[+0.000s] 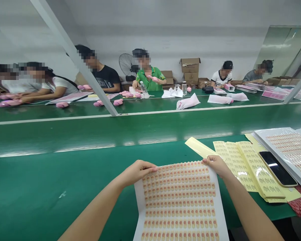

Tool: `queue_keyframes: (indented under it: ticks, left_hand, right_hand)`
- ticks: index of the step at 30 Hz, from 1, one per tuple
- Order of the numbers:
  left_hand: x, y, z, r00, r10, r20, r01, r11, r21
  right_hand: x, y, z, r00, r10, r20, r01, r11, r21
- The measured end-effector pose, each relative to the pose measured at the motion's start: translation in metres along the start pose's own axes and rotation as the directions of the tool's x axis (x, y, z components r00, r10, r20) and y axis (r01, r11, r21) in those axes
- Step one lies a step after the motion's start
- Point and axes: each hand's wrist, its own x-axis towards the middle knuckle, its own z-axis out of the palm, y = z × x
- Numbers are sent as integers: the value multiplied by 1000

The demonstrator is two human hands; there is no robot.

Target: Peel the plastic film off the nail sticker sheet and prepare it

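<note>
A large white sheet of stickers [179, 201], printed with rows of small beige and red labels, is stretched between my two hands above the green table. My left hand [137, 171] pinches its upper left edge, the thumb lying along the top. At the upper right corner, my right hand [217, 164] grips the sheet between thumb and fingers. Just behind that hand lies a pale yellow strip [200, 147], partly covered by it. The sheet's lower end runs out of view at the bottom.
Yellow label sheets [248, 167], a phone [277, 168] and a stack of plastic-covered sticker sheets [288, 147] lie at right. Beyond the green conveyor belt [150, 130], several people sit among pink items [117, 102] and wrapped pieces [188, 101]. A slanted white post [77, 60] rises at left.
</note>
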Motion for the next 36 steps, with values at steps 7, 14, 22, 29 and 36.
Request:
queue_keyframes:
  ticks: [7,14,22,29,36]
  left_hand:
    - [3,-14,-4,982,-52,-183,18,983,-181]
    - [2,-23,3,951,-85,-297,-8,955,-297]
    - [-8,-20,26,952,-35,-305,-57,957,-285]
    - [-16,-15,14,988,-24,-154,-10,977,-214]
    - [-1,8,23,986,-21,-164,2,993,-119]
  right_hand:
    - [25,-6,-2,998,56,22,-55,998,-33]
    - [38,-41,-15,998,25,52,-18,991,-136]
    - [31,-48,-33,990,10,144,53,904,-425]
    - [11,-59,-35,950,-184,251,265,902,-341]
    - [4,-56,-24,961,-151,229,213,937,-275]
